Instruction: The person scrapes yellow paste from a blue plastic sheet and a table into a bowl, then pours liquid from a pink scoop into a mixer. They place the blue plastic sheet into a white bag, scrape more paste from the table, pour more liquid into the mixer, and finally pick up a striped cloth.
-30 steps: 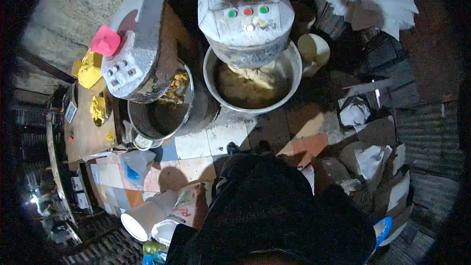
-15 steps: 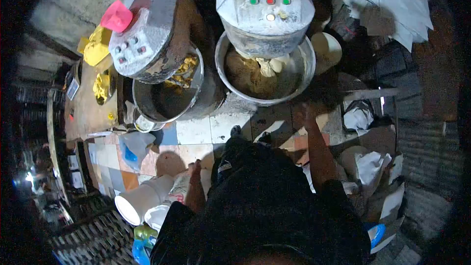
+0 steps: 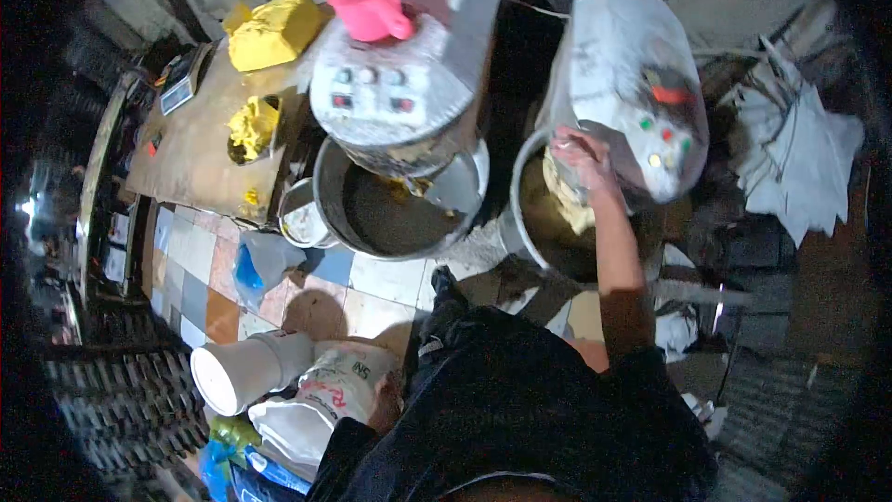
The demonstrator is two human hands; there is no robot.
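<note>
My right hand (image 3: 583, 156) is raised over the left part of the right mixer's bowl (image 3: 522, 232), beside the floury mixer head (image 3: 624, 65). Pale dough (image 3: 569, 197) hangs in the bowl directly below my fingers, which are smeared by motion. A whitish smear marks the back of this hand. My left hand (image 3: 385, 409) is low at my side, next to a white printed sack (image 3: 339, 381), its fingers hidden. Left of the dough stands a second mixer (image 3: 395, 102), with a pink plastic jug (image 3: 372, 5) on top and a dark-bottomed bowl (image 3: 325, 214) below.
A wooden table (image 3: 190, 158) at left bears a yellow wrapped block (image 3: 272, 31), a yellow mass (image 3: 253, 127) and a scale (image 3: 181, 84). White buckets (image 3: 237, 376) lie on the tiled floor behind the sack. White sheets (image 3: 799, 149) hang at right.
The view has swung right and closer to the mixers. My right hand has risen from beside the right bowl to over its dough. My left hand has dropped back beside the sack.
</note>
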